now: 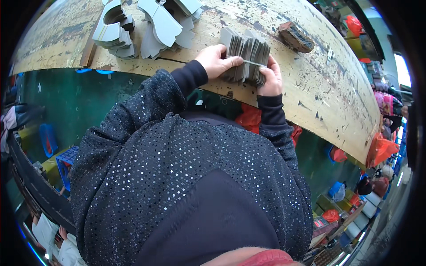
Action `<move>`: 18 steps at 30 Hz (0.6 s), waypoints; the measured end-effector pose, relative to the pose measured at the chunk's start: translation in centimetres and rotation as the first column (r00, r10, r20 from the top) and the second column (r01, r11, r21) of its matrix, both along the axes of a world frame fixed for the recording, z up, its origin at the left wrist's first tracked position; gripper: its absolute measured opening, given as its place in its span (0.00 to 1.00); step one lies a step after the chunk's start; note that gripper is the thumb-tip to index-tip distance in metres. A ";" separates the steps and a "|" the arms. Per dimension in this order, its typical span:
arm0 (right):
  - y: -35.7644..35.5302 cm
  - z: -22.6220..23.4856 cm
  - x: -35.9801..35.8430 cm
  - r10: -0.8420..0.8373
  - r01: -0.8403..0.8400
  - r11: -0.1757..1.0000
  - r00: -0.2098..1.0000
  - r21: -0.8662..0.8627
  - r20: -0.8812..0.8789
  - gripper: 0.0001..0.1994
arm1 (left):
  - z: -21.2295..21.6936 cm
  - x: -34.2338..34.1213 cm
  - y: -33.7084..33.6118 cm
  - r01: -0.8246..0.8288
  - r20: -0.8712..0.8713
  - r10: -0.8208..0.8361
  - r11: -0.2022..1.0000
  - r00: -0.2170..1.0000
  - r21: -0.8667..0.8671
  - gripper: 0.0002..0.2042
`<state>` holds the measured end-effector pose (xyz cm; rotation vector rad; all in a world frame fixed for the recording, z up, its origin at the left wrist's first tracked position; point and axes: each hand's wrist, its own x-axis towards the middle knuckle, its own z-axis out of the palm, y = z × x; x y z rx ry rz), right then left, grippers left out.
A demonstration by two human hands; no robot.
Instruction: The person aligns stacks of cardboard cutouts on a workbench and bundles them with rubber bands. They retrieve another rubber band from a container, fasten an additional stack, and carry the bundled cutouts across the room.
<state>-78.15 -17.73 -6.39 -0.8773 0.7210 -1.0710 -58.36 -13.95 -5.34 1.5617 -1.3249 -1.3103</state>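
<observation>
A thick bundle of thin grey cut pieces, like cardboard (pixel 255 46), stands on edge near the front edge of the worn wooden table (pixel 319 93). A pale band (pixel 253 63) runs across the bundle. My left hand (pixel 216 61) grips the bundle's left end, its thumb laid over the near side by the band. At the right end my right hand (pixel 271 79) closes round the pieces, thumb on the near side and fingers behind. The far fingertips of both hands are partly hidden.
Piles of curved grey pieces (pixel 166 26) lie at the far left, beside a brown wooden strip (pixel 90 46). A rough brown block (pixel 296 37) sits right of the bundle. Red bags (pixel 382 148) hang at the table's right corner. Another person's sleeves (pixel 46 235) show lower left.
</observation>
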 end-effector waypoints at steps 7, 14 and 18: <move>3.3 0.9 2.1 -0.184 0.115 0.967 0.933 -0.228 -0.310 0.16 | 1.6 -1.4 1.2 -0.058 -0.090 0.032 0.952 0.995 -0.300 0.31; 6.5 1.0 2.8 -0.192 -0.085 0.912 0.778 -0.402 -0.599 0.22 | 3.0 1.3 -0.6 0.130 0.685 0.080 0.959 0.724 -0.250 0.32; 3.4 6.1 0.0 -0.100 -0.606 0.777 0.145 -0.169 -0.984 0.23 | 1.9 1.6 0.1 0.041 0.546 0.104 0.968 0.832 -0.247 0.35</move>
